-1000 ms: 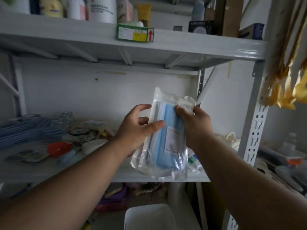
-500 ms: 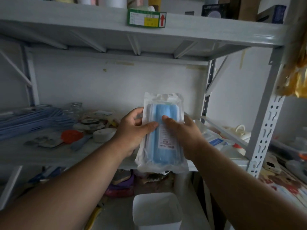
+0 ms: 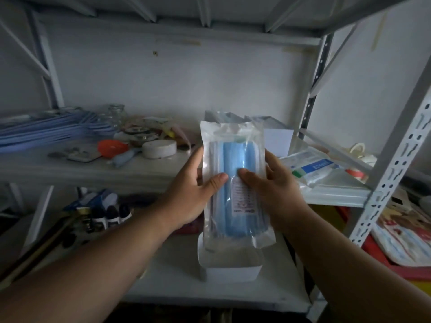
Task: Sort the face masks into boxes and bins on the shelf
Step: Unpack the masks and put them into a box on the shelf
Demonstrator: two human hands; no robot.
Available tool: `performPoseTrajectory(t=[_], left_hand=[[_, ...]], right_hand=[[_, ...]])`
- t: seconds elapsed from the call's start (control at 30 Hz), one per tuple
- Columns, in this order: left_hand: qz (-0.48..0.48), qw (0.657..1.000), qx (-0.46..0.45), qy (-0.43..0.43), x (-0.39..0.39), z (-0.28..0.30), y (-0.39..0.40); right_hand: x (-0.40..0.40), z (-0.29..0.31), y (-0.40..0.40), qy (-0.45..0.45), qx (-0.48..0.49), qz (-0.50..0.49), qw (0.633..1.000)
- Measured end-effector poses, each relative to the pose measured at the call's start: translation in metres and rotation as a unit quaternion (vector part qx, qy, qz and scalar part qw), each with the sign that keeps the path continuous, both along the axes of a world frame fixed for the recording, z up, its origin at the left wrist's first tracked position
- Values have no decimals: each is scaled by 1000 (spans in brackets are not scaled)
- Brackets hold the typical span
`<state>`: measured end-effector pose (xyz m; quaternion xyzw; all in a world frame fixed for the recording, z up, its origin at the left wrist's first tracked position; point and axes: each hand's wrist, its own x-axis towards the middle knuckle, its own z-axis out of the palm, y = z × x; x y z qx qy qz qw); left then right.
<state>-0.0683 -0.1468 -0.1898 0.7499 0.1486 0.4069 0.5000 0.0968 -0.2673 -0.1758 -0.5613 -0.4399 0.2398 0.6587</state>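
Observation:
A clear plastic pack of blue face masks (image 3: 235,164) stands upright in front of me, held from both sides. My left hand (image 3: 191,190) grips its left edge with the thumb on the front. My right hand (image 3: 272,190) grips the right edge, thumb pressed near the white label. Directly below the pack, a white bin (image 3: 231,264) sits on the lower shelf; the pack covers the bin's far part. A stack of loose blue masks (image 3: 46,131) lies at the left of the middle shelf.
The middle shelf (image 3: 70,173) carries a white round tin (image 3: 159,149), an orange lid (image 3: 109,148), glass jars and clutter. A white box (image 3: 277,136) and sealed packets (image 3: 312,169) lie to the right. Small bottles (image 3: 112,215) stand lower left. A perforated shelf post (image 3: 394,159) rises at right.
The view has tilted down and the pack has come lower with both hands, now hanging straight over the white bin. The grip on both edges is unchanged.

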Motion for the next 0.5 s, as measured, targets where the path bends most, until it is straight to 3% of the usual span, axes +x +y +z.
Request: performPoseTrajectory(t=[0.23, 0.33, 0.5], left_hand=[[-40, 997, -3, 66, -26, -69, -18], [-19, 998, 22, 63, -28, -101, -23], [12, 997, -25, 77, -29, -158, -27]], right_hand=[[-4, -69, -14, 29, -6, 2, 1000], [-7, -97, -19, 32, -13, -2, 999], [-12, -142, -19, 3, -60, -2, 998]])
